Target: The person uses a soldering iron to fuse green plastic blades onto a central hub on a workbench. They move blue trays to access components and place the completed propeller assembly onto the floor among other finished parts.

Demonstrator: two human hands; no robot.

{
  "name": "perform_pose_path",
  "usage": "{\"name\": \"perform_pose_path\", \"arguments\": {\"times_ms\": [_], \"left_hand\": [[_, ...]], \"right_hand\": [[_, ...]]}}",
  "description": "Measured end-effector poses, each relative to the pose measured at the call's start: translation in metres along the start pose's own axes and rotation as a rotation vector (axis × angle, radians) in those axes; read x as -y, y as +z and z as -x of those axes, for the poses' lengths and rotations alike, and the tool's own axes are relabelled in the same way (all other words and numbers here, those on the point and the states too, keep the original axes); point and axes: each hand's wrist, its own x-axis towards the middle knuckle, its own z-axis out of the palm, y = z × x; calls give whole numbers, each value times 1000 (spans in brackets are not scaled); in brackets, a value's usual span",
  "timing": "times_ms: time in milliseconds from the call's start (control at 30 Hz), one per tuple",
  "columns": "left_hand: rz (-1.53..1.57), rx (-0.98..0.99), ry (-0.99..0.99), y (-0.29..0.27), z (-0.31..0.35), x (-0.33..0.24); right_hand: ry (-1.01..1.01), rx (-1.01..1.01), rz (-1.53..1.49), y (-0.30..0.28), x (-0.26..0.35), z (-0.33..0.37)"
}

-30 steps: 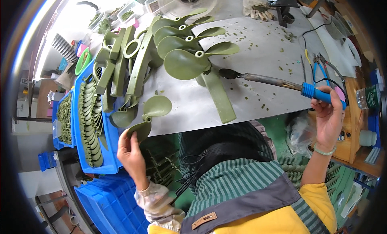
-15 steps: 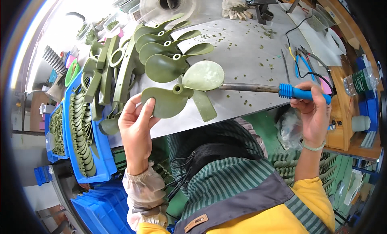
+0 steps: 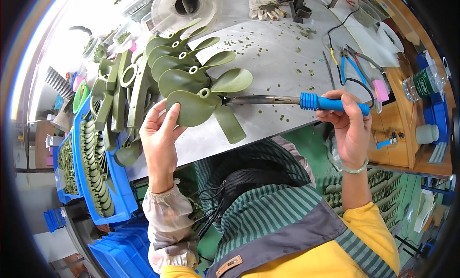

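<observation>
My left hand (image 3: 160, 139) pinches a blade of an olive-green propeller (image 3: 190, 111) between thumb and fingers at the table's near edge. This propeller has a round hub hole and blades spreading from it. In my right hand (image 3: 350, 129) is a soldering iron (image 3: 330, 104) with a ribbed blue handle, gripped from above and the side. Its metal shaft points left, and the dark tip reaches the propeller just right of the hub, between two blades. Directly behind stands a row of similar green propellers (image 3: 179, 81). The iron's cord runs behind my right hand.
Green frame-like parts (image 3: 120, 91) lie left of the propellers. A blue crate (image 3: 122, 196) with stacked green pieces stands at the left. Pliers (image 3: 354, 67), a glove (image 3: 266, 7) and a clear round container (image 3: 163, 10) lie farther back. Green scraps dot the table (image 3: 268, 62).
The propeller has been tilted, so its right blade no longer shows a broad pale face. My right hand has moved left with the soldering iron, and its tip now shows beside the hub.
</observation>
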Motion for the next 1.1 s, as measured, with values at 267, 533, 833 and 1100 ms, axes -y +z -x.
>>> {"name": "perform_pose_path", "arguments": {"times_ms": [267,533,833,1100], "left_hand": [[53,5,13,-1,-4,5],[42,-2,13,-2,-5,5],[59,-3,20,-2,-8,4],[39,18,6,-6,-10,6]], "right_hand": [[23,-38,-42,5,-10,-3],[19,-27,-24,7,-6,-1],[36,-37,-35,9,-6,3],[22,-44,-32,7,-10,-4]]}}
